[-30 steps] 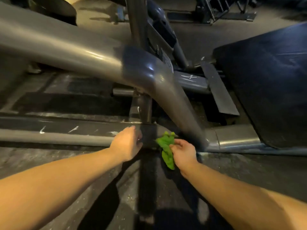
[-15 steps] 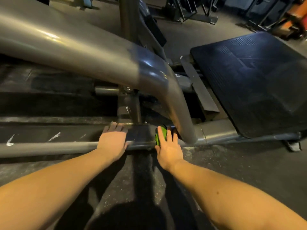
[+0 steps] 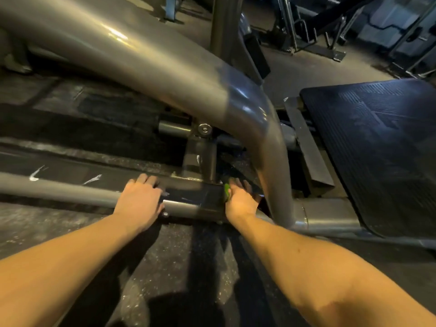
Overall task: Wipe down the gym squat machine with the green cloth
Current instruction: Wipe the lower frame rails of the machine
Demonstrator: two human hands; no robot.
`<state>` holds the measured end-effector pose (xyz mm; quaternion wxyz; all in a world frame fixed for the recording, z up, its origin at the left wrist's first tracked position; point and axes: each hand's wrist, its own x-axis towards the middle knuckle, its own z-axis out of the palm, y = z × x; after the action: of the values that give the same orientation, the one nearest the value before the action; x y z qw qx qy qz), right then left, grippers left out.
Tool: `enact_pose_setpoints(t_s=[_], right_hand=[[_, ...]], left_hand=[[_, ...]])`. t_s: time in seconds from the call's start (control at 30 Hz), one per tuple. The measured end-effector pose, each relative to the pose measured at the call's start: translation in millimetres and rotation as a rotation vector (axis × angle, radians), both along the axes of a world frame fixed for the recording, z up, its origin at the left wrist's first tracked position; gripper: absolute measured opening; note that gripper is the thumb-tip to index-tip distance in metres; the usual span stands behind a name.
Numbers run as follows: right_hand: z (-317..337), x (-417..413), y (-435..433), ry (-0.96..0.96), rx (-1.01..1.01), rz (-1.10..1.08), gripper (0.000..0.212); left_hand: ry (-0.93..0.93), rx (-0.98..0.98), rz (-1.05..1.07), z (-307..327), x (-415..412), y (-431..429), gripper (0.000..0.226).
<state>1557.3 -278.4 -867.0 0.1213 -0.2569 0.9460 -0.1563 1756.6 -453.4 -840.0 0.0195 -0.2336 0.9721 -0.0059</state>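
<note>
Both hands have settled onto the frame since a second ago: then the cloth hung bunched from the right fingers and the left hand was short of the rail, and now each lies flat on metal. At the left, the low round grey steel base rail [image 3: 59,188] of the squat machine runs across the scene, with white scuff marks [image 3: 35,174] on the dark strip just behind it. The left hand [image 3: 141,199] rests palm down across this rail, fingers straight and together, reaching over its far side and holding nothing. Just to its right a dark flat bracket plate [image 3: 207,197] sits on the rail between the two hands. The small bright green cloth [image 3: 227,193] lies at the right edge of that plate, almost wholly covered, so that only a narrow sliver shows along the left side of the right hand [image 3: 240,200]. This hand presses the cloth down with fingers stretched forward, flat rather than clenched. Right beside it the thick bent grey steel tube [image 3: 165,67] comes down to meet the rail. Farther right lies the black ribbed rubber foot platform [image 3: 377,149]. Both forearms stretch over the dark speckled rubber floor [image 3: 177,267] nearest the camera.
</note>
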Motion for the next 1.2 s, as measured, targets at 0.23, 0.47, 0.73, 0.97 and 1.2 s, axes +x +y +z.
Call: enact_pose_setpoints(t_s=[0.23, 0.47, 0.73, 0.97, 1.2], right_hand=[[-10.3, 27.7, 55.1, 0.171, 0.071, 0.45, 0.069], [4.1, 27.7, -6.9, 0.135, 0.186, 0.118, 0.056], [-10.3, 22.3, 43.1, 0.308, 0.089, 0.323, 0.068], [-5.8, 57.2, 13.4, 0.25, 0.057, 0.172, 0.074], [-9.5, 49.5, -5.2, 0.291, 0.082, 0.438, 0.065]], left_hand=[[-0.037, -0.038, 0.009, 4.1, -1.7, 2.1, 0.045], [-0.064, -0.035, 0.014, 4.7, -6.8, 0.5, 0.047], [-0.046, -0.007, 0.0, 4.6, -0.7, -2.8, 0.046], [-0.048, -0.066, -0.006, -0.6, -3.6, -1.6, 0.046], [0.003, -0.035, -0.016, -1.6, 4.0, -7.8, 0.049]])
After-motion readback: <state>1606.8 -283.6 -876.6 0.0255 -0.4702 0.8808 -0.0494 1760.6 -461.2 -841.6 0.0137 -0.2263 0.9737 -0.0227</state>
